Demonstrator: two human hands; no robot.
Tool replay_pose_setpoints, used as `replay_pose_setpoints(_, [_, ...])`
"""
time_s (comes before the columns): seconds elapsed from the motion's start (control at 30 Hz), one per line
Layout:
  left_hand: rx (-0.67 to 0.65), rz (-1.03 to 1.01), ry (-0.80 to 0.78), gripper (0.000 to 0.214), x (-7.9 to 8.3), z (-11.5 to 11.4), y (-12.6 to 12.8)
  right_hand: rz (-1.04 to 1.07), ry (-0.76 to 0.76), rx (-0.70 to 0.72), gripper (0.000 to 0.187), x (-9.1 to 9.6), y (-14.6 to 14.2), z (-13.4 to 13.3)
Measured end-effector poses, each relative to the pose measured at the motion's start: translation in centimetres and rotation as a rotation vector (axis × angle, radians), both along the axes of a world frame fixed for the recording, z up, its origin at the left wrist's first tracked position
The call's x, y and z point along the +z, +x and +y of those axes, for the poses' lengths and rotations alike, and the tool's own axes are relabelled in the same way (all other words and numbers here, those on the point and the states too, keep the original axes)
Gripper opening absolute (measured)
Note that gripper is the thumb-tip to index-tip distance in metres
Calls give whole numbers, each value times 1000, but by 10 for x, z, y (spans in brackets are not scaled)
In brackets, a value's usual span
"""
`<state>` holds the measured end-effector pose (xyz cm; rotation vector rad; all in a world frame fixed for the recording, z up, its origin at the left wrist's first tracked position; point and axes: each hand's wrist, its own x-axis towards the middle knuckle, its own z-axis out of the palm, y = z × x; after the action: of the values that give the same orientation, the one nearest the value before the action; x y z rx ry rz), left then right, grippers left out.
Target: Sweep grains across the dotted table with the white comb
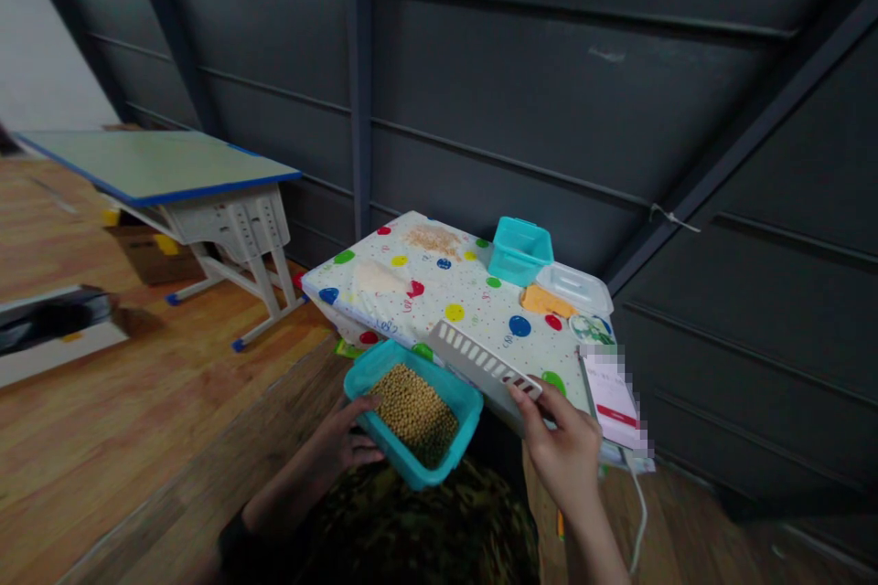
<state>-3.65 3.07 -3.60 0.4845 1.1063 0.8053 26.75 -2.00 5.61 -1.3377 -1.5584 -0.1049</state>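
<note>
My left hand (347, 441) grips the near side of a teal plastic tub (458, 452) filled with yellow-brown beans (415, 414), held just off the near edge of a small table. My right hand (563, 448) is closed on one end of a white slotted strainer tray (473, 358), which rests tilted at the table's near edge, right beside the tub. The table carries a white cloth with coloured dots (425, 292).
On the cloth lie a heap of grain (433, 240), a second teal tub (520, 250), a clear lidded box (574, 287), an orange patch (544, 302) and a phone (610, 396) with a white cable. A blue-edged desk (161, 166) stands at left on the wooden floor. Dark wall panels behind.
</note>
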Motion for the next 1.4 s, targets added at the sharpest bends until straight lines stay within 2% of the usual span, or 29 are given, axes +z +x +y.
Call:
replay_pose_setpoints(0.13, [15,65,-14,102,19,-2,3,-20,64,-104,29,-6,1,19])
replay_pose_setpoints(0.33, [13,75,-26,105,20,-3,1,-85,49,-91,37,-13,-5,42])
replay_pose_setpoints(0.43, [8,89,-21,106,17,-1,-1,-102,47,-49,33,-11,-8,40])
replay_pose_setpoints(0.7, [45,86,-2,94,0,4,-9,-80,55,90,21,-6,-15,25])
replay_pose_setpoints(0.8, [39,70,38,78,4,2,-10,-65,53,130,19,-5,-22,18])
replay_pose_setpoints(0.9, [77,112,-37,62,11,2,-7,-36,38,169,18,-6,-27,11])
replay_pose_setpoints(0.97, [98,130,-75,59,14,4,-4,-19,27,151,18,-8,-28,10])
replay_pose_setpoints(1.03, [96,125,-81,61,14,5,-3,2,29,75,21,-12,-24,15])
replay_pose_setpoints(1.2, [59,75,-28,83,6,3,-8,46,-9,-192,39,-13,1,55])
replay_pose_setpoints(1.3, [56,43,-1,97,-1,2,-10,20,-111,-228,41,-4,15,95])
replay_pose_setpoints(1.4, [71,76,-44,98,-10,4,-11,-45,-170,-237,36,6,19,137])
